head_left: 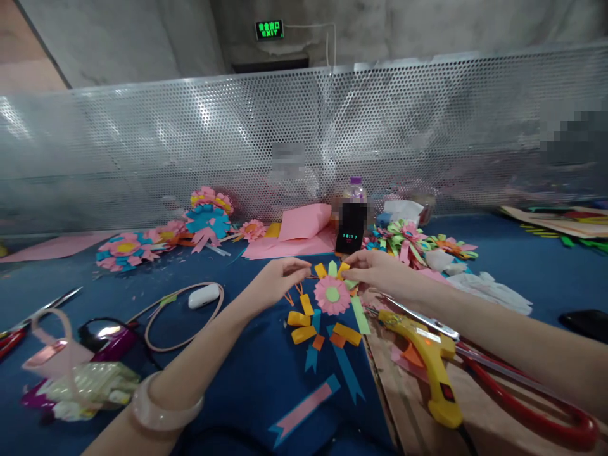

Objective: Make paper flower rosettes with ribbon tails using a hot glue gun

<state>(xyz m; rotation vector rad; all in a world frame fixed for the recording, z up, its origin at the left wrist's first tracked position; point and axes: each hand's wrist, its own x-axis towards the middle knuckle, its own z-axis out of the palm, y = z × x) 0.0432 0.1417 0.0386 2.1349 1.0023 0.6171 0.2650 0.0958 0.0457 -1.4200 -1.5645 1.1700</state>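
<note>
A pink paper flower with a light green centre lies on the blue table, yellow and green paper loops around its upper edge. My right hand pinches a yellow paper loop at the flower's upper right. At the flower's upper left, my left hand has thumb and forefinger close together; what is between them is too small to make out. Loose yellow loops and blue paper tails lie below the flower. Nearer me is a pink-and-blue paper ribbon.
A yellow glue gun and red-handled scissors lie under my right forearm. Finished paper flowers, pink sheets and a phone stand or lie at the back. An earphone case with a cord is left.
</note>
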